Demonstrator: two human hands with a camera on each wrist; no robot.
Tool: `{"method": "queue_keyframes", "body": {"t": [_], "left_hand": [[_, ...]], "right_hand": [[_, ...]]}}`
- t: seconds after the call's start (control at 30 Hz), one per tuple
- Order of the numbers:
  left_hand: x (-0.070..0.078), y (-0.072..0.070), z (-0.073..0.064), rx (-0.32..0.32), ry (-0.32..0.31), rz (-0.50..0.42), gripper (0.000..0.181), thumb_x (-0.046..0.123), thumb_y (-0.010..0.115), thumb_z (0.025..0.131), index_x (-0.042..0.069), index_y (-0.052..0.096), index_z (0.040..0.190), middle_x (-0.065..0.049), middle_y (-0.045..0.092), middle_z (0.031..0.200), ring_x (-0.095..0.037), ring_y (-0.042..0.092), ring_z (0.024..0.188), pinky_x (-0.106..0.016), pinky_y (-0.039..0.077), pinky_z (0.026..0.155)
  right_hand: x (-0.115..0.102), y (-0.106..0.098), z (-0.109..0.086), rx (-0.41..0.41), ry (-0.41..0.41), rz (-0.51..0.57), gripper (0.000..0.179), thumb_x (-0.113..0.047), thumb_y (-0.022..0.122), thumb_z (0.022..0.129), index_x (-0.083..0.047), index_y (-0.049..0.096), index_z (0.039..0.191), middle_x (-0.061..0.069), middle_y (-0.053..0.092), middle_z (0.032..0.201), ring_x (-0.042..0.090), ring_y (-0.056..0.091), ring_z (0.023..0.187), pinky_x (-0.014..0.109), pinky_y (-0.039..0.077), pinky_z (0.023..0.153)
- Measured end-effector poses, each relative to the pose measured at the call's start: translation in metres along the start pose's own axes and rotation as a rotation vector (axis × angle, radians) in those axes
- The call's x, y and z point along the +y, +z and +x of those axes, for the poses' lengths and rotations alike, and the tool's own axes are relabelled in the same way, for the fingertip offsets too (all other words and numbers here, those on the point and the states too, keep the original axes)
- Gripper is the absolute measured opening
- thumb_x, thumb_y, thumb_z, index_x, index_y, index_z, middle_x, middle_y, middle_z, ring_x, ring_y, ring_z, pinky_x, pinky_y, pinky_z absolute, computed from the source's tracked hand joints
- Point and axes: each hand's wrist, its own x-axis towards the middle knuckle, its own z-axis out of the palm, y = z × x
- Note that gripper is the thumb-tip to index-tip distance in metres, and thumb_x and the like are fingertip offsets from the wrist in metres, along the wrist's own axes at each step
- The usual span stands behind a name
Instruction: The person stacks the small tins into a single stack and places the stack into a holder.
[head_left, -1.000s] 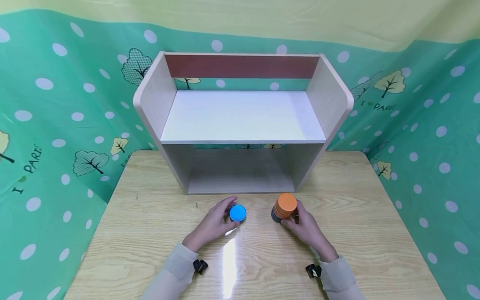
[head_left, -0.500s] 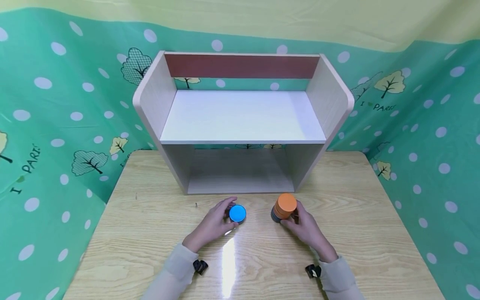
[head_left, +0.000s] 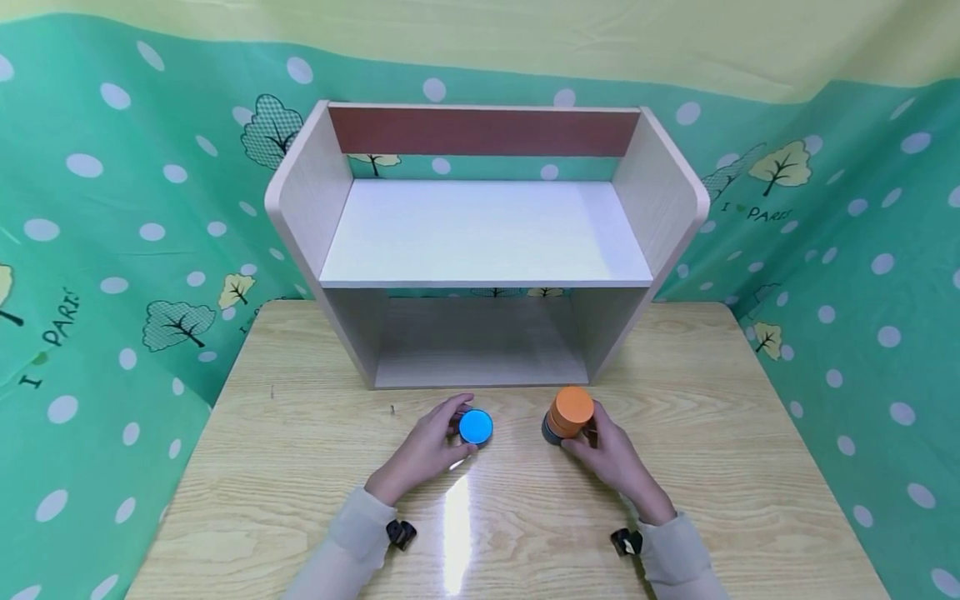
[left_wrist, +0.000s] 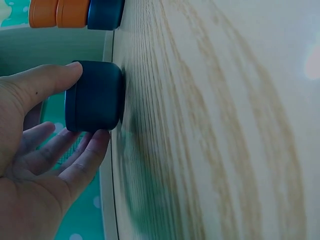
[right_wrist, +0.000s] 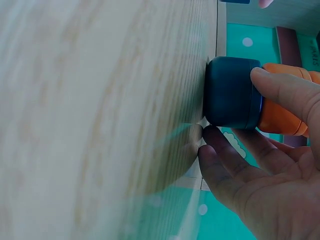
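Note:
My left hand (head_left: 431, 437) holds a small round blue tin (head_left: 476, 427) that stands upright on the table. In the left wrist view, the thumb presses near the lid seam of this blue tin (left_wrist: 95, 97), with fingertips on the opposite side. To the right, my right hand (head_left: 611, 446) grips a stack of a dark blue tin (right_wrist: 232, 92) at the bottom and two orange tins (head_left: 573, 407) on top. The right thumb lies across the top edge of the lower blue tin, and the fingers reach round its other side near the table.
Right behind the tins stands a two-level white shelf (head_left: 487, 233), its front edge close to the stack. A pale wood table (head_left: 262, 483) extends around it. Green dotted curtains (head_left: 847, 367) enclose the sides and back.

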Motion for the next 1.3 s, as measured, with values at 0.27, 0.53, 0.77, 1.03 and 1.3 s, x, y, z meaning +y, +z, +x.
{"method": "queue_keyframes", "body": {"t": [0.27, 0.53, 0.77, 1.03, 1.3], "left_hand": [[0.004, -0.002, 0.0, -0.017, -0.023, -0.026, 0.078, 0.006, 0.08, 0.085, 0.001, 0.037, 0.151, -0.013, 0.055, 0.138, -0.025, 0.059, 0.119, -0.035, 0.052, 0.098], [0.006, -0.004, 0.001, -0.017, -0.028, -0.032, 0.079, 0.009, 0.08, 0.086, 0.003, 0.036, 0.151, -0.013, 0.055, 0.14, -0.024, 0.061, 0.117, -0.035, 0.052, 0.098], [0.01, -0.009, 0.002, -0.004, -0.02, -0.054, 0.077, 0.01, 0.08, 0.087, 0.005, 0.037, 0.151, -0.012, 0.055, 0.141, -0.026, 0.063, 0.115, -0.037, 0.053, 0.097], [0.014, -0.013, 0.003, 0.008, -0.019, -0.026, 0.079, 0.013, 0.081, 0.086, 0.01, 0.037, 0.152, -0.011, 0.055, 0.141, -0.023, 0.063, 0.113, -0.037, 0.053, 0.097], [0.02, -0.016, 0.006, 0.019, 0.0, -0.035, 0.08, 0.006, 0.081, 0.085, 0.011, 0.037, 0.152, -0.016, 0.054, 0.14, -0.027, 0.063, 0.113, -0.04, 0.053, 0.097]], "right_hand": [[0.0, 0.0, 0.0, -0.004, -0.007, 0.009, 0.063, -0.002, 0.076, 0.088, -0.002, 0.041, 0.141, 0.021, 0.059, 0.129, 0.036, 0.058, 0.119, 0.053, 0.052, 0.095], [0.0, -0.001, 0.0, -0.008, -0.014, 0.025, 0.061, -0.001, 0.075, 0.089, -0.002, 0.042, 0.14, 0.021, 0.059, 0.13, 0.037, 0.057, 0.121, 0.052, 0.051, 0.096], [0.0, -0.001, 0.0, -0.011, -0.008, 0.027, 0.063, -0.001, 0.076, 0.088, -0.001, 0.042, 0.141, 0.021, 0.059, 0.13, 0.038, 0.057, 0.121, 0.054, 0.051, 0.097], [0.0, -0.001, 0.0, -0.007, -0.009, 0.021, 0.063, -0.002, 0.076, 0.088, -0.002, 0.042, 0.141, 0.021, 0.06, 0.129, 0.037, 0.058, 0.119, 0.053, 0.052, 0.095], [-0.001, -0.001, -0.001, -0.009, -0.004, 0.013, 0.063, -0.003, 0.077, 0.088, -0.003, 0.042, 0.142, 0.02, 0.059, 0.13, 0.037, 0.057, 0.121, 0.052, 0.051, 0.097]]}}
